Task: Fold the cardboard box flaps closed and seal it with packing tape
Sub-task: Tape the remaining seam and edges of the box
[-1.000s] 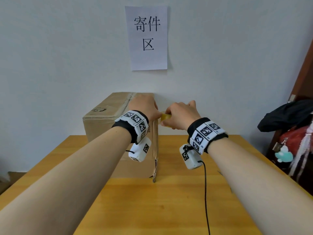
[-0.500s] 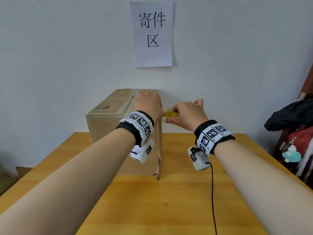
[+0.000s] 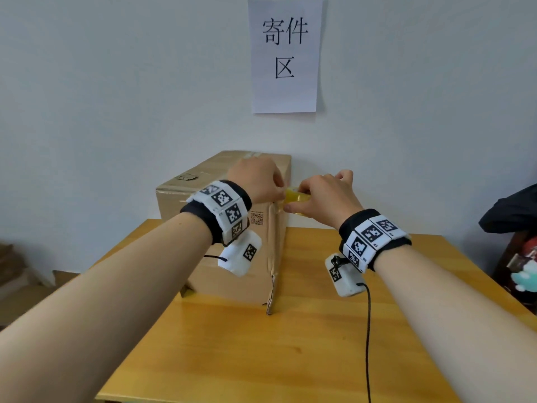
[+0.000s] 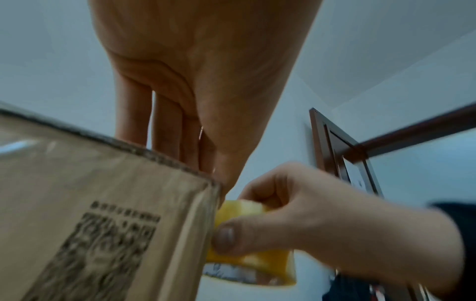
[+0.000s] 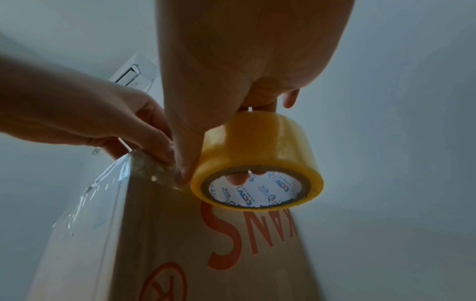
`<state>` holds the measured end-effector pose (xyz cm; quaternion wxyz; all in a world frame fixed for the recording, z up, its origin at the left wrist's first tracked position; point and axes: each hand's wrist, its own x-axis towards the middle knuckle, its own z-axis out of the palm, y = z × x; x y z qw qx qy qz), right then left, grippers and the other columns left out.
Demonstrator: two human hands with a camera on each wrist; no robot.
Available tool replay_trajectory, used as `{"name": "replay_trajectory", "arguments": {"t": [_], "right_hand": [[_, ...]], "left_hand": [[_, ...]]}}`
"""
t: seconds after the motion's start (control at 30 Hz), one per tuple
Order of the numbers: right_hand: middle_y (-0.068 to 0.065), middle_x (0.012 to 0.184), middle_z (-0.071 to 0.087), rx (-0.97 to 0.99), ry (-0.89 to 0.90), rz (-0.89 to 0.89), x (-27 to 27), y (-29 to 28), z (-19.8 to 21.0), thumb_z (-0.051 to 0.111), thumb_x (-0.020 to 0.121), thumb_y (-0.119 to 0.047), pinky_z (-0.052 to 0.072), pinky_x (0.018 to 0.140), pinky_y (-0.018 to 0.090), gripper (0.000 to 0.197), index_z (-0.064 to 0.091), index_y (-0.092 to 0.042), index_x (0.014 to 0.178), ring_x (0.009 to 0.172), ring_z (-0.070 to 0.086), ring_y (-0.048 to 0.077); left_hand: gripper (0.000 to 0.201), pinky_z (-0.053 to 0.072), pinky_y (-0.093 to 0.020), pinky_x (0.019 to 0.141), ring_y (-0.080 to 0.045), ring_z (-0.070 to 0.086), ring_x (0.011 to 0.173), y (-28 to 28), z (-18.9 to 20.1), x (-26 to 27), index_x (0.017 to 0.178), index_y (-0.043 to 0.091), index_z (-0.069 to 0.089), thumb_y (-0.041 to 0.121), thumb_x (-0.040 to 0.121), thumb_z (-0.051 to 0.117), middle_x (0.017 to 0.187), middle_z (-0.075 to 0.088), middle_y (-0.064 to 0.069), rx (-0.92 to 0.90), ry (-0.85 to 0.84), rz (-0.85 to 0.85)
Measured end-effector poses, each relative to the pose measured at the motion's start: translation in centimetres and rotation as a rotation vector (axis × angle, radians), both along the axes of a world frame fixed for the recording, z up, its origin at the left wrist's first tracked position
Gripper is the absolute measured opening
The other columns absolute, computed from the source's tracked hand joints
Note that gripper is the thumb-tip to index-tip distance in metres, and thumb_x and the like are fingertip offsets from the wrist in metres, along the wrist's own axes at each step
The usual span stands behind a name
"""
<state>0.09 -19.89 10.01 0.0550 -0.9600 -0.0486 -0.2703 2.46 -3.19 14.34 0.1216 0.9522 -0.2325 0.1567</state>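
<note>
A brown cardboard box (image 3: 212,175) stands with its flaps closed on the wooden table (image 3: 261,359), against the wall. My left hand (image 3: 255,178) lies over its top right near corner, fingers straight across the top (image 4: 165,122) and thumb down at the corner. My right hand (image 3: 325,199) grips a yellow packing tape roll (image 3: 293,196) just right of that corner, with fingers inside the core (image 5: 239,177). A short clear strip of tape (image 5: 154,173) runs from the roll (image 5: 257,158) onto the corner, under the left hand (image 5: 108,122). Older clear tape covers the box's near vertical edge.
A paper sign (image 3: 284,53) hangs on the wall above the box. Dark clothing and a red bag (image 3: 511,210) sit at the right edge. A black cable (image 3: 368,330) trails from my right wrist over the table. Cardboard lies on the floor at left (image 3: 14,274).
The view has shifted slightly. Both hands stay at the box's top right corner, the right one still holding the roll close to the left.
</note>
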Motion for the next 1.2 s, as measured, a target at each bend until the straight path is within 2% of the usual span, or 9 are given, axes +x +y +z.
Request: {"name": "replay_trajectory", "arguments": {"t": [0.13,0.3,0.43,0.5,0.77,0.9,1.03,1.1,1.2], "right_hand": [[-0.011,0.069,0.061,-0.007,0.005,0.035,0.5,0.0,0.3,0.062,0.079,-0.071,0.023,0.087,0.041,0.044,0.066,-0.028,0.079,0.082,0.055,0.016],[-0.012,0.075,0.064,-0.020,0.036,0.028,0.5,-0.8,1.1,0.062,0.081,-0.065,0.019,0.092,0.042,0.032,0.068,-0.034,0.088,0.090,0.056,0.013],[-0.013,0.102,0.067,-0.055,0.023,0.008,0.4,-2.1,1.7,0.061,0.088,-0.055,0.015,0.099,0.044,0.023,0.068,-0.034,0.094,0.107,0.054,0.012],[-0.014,0.120,0.063,-0.086,0.003,0.005,0.4,-3.1,2.0,0.062,0.089,-0.052,0.013,0.102,0.045,0.022,0.068,-0.034,0.100,0.121,0.047,0.012],[-0.017,0.129,0.060,-0.132,-0.083,0.032,0.4,-6.0,1.8,0.064,0.093,-0.042,0.012,0.109,0.045,0.029,0.065,-0.035,0.121,0.134,0.033,0.015],[-0.014,0.125,0.061,-0.149,-0.143,0.054,0.5,-6.7,1.3,0.067,0.091,-0.041,0.014,0.108,0.044,0.031,0.068,-0.031,0.121,0.135,0.032,0.018],[-0.011,0.125,0.059,-0.149,-0.217,0.058,0.5,-7.5,0.7,0.075,0.085,-0.041,0.018,0.105,0.044,0.030,0.074,-0.030,0.112,0.130,0.034,0.025],[-0.008,0.130,0.056,-0.137,-0.244,0.061,0.4,-7.8,0.3,0.079,0.080,-0.041,0.022,0.104,0.043,0.027,0.076,-0.031,0.106,0.126,0.035,0.027],[-0.006,0.137,0.051,-0.080,-0.236,0.083,0.0,-8.2,-0.1,0.082,0.077,-0.042,0.032,0.099,0.041,0.028,0.078,-0.030,0.102,0.119,0.037,0.027]], "left_hand": [[0.020,0.059,-0.033,0.078,-0.014,0.068,0.092,-0.1,2.4,0.6,0.108,0.029,0.074,0.033,0.091,0.064,0.099,0.073,0.009,-0.110,0.279,-0.067],[0.029,0.059,-0.054,0.080,-0.027,0.059,0.112,-2.1,4.7,0.9,0.124,0.024,0.068,0.027,0.096,0.061,0.129,0.059,0.003,-0.237,0.476,-0.145],[0.032,0.060,-0.048,0.076,-0.030,0.057,0.116,-3.7,5.2,2.1,0.126,0.023,0.067,0.034,0.097,0.059,0.137,0.055,0.000,-0.143,0.482,-0.145],[0.035,0.059,-0.054,0.078,-0.032,0.055,0.119,-4.5,5.2,2.8,0.126,0.021,0.067,0.037,0.096,0.059,0.141,0.052,-0.002,-0.152,0.522,-0.148],[0.040,0.058,-0.052,0.086,-0.033,0.055,0.120,-7.4,4.8,4.6,0.133,0.021,0.061,0.036,0.097,0.058,0.145,0.048,-0.005,-0.210,0.573,-0.158],[0.020,0.059,-0.048,0.087,-0.032,0.070,0.100,-8.3,4.0,5.7,0.115,0.015,0.059,0.012,0.095,0.058,0.118,0.068,-0.016,-0.248,0.525,-0.112],[0.049,0.060,-0.046,0.084,-0.028,0.073,0.079,-8.7,3.4,6.5,0.135,0.002,0.044,0.006,0.091,0.065,0.103,0.070,-0.018,-0.314,0.468,-0.052],[0.033,0.062,-0.039,0.075,-0.022,0.071,0.061,-8.6,3.3,6.6,0.122,0.001,0.063,0.007,0.090,0.067,0.092,0.074,-0.014,-0.329,0.459,-0.076],[0.014,0.062,-0.040,0.077,-0.021,0.074,0.065,-8.8,3.0,6.2,0.096,0.009,0.078,0.009,0.082,0.074,0.083,0.077,-0.009,-0.335,0.413,-0.102]]}}
